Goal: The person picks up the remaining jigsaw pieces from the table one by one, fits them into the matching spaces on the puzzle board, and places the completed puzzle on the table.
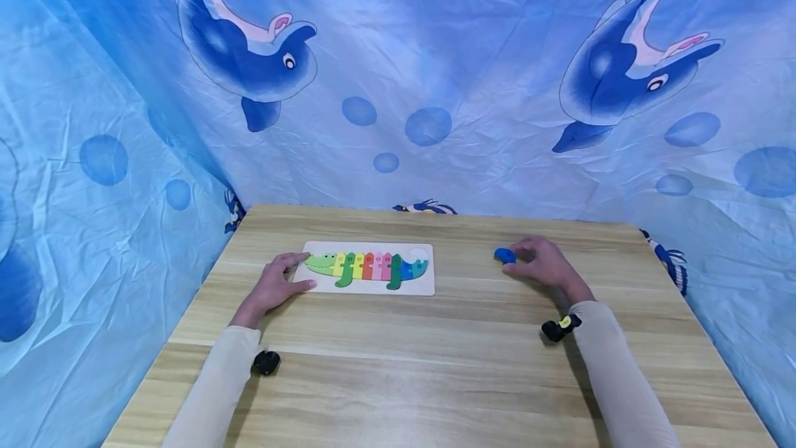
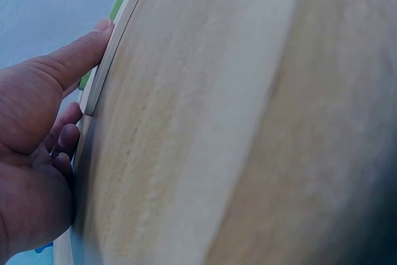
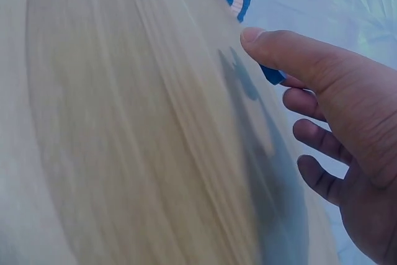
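A crocodile puzzle (image 1: 371,288) lies flat on the table, with a green head, several coloured body pieces and a blue tail on a white board. A pale curved outline shows at its upper right, by the tail. At the board's left end rests my left hand (image 1: 273,284), thumb and forefinger spread along the edge; the left wrist view shows the thumb (image 2: 84,57) straight against the board's side. Farther right, my right hand (image 1: 542,263) pinches a small blue puzzle piece (image 1: 505,255) between thumb and fingers, above the table. The thumb hides most of that piece in the right wrist view.
The wood-grain table (image 1: 398,365) reaches back to a blue curtain (image 1: 385,75) printed with dolphins and bubbles. More curtain hangs along the left and right sides. A small black device (image 1: 266,363) sits at the left wrist, another (image 1: 553,330) at the right.
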Tool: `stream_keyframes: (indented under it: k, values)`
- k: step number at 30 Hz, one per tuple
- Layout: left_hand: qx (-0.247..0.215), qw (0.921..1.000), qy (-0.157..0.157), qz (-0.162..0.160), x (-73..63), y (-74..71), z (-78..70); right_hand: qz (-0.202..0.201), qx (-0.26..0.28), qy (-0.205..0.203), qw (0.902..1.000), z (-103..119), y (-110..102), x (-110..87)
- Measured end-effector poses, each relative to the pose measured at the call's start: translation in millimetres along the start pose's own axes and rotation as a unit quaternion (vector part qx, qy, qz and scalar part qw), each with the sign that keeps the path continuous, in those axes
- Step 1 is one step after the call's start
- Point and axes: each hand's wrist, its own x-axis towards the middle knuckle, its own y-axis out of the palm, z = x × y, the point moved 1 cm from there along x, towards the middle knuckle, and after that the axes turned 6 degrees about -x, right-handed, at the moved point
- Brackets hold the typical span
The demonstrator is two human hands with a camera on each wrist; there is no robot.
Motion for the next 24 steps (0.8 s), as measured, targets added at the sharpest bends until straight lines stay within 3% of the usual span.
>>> stream_keyframes:
  k: [7,24]
  values:
    - [0.005,0.9999,0.015,-0.002,1.8,-0.3,1.5,-0.011,-0.006,-0.030,0.9995,17,-2,11.3]
    - [-0.002,0.9999,0.009,-0.004,-1.9,0.1,-2.9,-0.017,0.018,-0.082,0.9963,55,5,45.5]
